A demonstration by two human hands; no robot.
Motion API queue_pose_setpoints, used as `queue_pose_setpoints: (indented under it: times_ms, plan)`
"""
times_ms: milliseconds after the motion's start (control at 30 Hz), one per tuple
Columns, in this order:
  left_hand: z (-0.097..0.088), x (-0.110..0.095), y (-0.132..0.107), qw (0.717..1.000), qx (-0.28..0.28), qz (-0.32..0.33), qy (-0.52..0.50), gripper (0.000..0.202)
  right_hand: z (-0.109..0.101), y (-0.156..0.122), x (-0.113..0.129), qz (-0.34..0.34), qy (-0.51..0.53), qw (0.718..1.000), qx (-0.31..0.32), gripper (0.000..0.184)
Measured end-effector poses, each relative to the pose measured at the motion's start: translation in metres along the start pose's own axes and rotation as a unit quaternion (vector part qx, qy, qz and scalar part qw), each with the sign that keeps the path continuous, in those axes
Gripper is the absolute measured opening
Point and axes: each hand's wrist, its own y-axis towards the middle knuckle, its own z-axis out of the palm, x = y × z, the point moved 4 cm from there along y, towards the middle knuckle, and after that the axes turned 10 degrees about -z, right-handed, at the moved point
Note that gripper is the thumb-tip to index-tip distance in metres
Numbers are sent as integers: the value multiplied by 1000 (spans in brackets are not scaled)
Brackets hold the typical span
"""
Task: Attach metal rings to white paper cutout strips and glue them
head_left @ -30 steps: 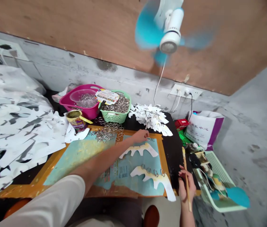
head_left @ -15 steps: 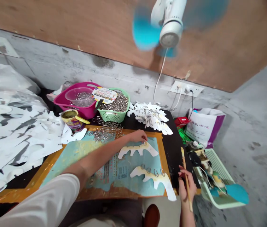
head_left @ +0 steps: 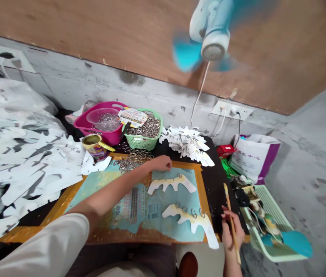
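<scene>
My right hand (head_left: 233, 231), at the table's right edge, holds a thin wooden brush (head_left: 232, 225) with its yellowish tip pointing up and away. My left hand (head_left: 162, 163) is over the back of the blue work sheet, fingers curled together; what they hold, if anything, is too small to make out. Just below it lies a white paper cut-out (head_left: 172, 183) with a yellow smear along its scalloped strip and a metal ring near its right part. Nearer me, a second cut-out (head_left: 193, 221) carries several metal rings along its upper edge.
Loose metal rings (head_left: 134, 159) lie behind my left forearm. Beyond stand a paint can (head_left: 96, 148), a pink basket (head_left: 112, 136) and a green basket (head_left: 142, 143) of rings. White cut-outs pile up left (head_left: 41, 161) and back right (head_left: 187, 144). A fan (head_left: 214, 44) spins above.
My left hand has lifted off the far cut-out and drawn back to the left, leaving a ring on it. The right hand still holds the brush. The whole view has shifted slightly.
</scene>
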Motion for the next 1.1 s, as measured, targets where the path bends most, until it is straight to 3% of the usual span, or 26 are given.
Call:
queue_pose_setpoints:
  times_ms: [100,200,467,733,900,1100]
  plan:
    - [-2,12,-20,1000,2,-10,5,15,0,-2,-1,13,-2,1000,1,24]
    - [-1,16,-33,1000,9,-8,-12,11,0,-3,-3,22,-11,1000,-2,25]
    - [-14,21,-48,991,71,0,-113,16,1,-4,-4,33,-5,999,-1,25]
    - [-26,25,-51,985,125,28,-117,14,0,-4,-2,35,-4,999,-3,24]
    - [-20,21,-51,984,141,47,-94,21,0,-4,-2,51,-14,999,0,27]
    - [-11,17,-49,985,152,69,-53,13,0,-7,-10,47,-6,999,2,28]
